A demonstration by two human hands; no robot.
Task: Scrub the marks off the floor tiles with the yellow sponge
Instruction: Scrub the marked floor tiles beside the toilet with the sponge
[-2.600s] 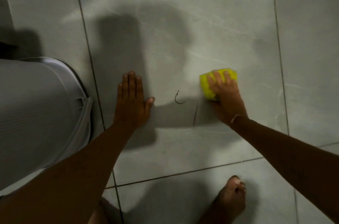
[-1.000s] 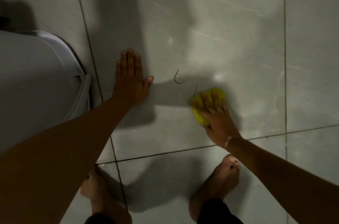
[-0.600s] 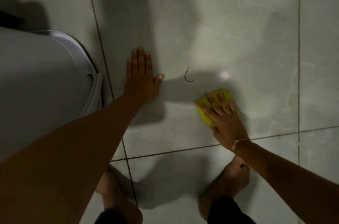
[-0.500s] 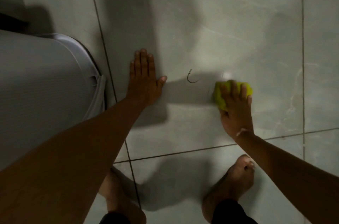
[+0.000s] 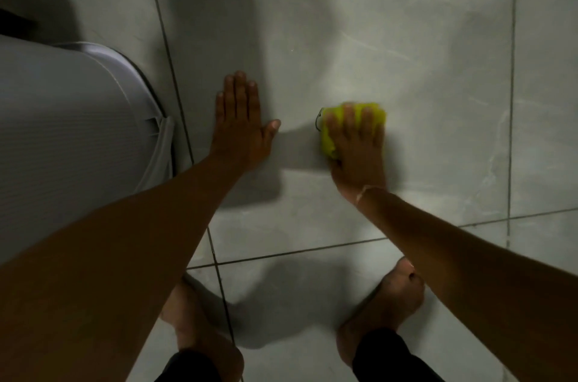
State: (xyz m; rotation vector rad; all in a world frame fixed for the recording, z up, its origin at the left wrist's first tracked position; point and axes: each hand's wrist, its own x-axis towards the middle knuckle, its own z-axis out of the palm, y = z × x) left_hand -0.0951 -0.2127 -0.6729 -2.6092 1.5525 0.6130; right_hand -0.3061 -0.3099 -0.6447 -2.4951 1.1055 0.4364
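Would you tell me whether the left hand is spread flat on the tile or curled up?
Spread flat. The left hand lies palm down on the floor tile, fingers straight and together, thumb out to the side.

- Left hand (image 5: 240, 128): flat, palm down, fingers straight and together pointing away, thumb splayed to the right. Empty.
- Left arm: extended straight, running from lower left up to the hand.
- Right hand (image 5: 356, 144): palm down, fingers (image 5: 348, 119) spread and curled over the top of the yellow sponge (image 5: 328, 134), pressing down.
- Right arm: extended from lower right, thin band at the wrist.
- Both bare feet planted below the hands, apart.
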